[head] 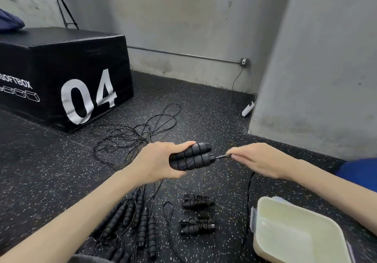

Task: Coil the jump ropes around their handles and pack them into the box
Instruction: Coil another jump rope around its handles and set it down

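My left hand (158, 162) grips a pair of black foam jump rope handles (195, 156) held side by side above the floor. My right hand (259, 158) pinches the thin rope (223, 156) where it leaves the end of the lower handle. Two coiled jump ropes (197, 201) (196, 225) lie on the floor below my hands. Several loose handles (140, 220) lie in a row to their left. A tangle of black rope (130, 138) spreads on the floor beyond my hands. The pale plastic box (289, 211) stands open at the lower right, with nothing visible inside.
A black soft plyo box (51, 75) marked 04 stands at the left. A grey wall and pillar (316, 69) close the right side. A white power strip (248, 109) with a cable lies by the pillar's foot. The floor is dark speckled rubber.
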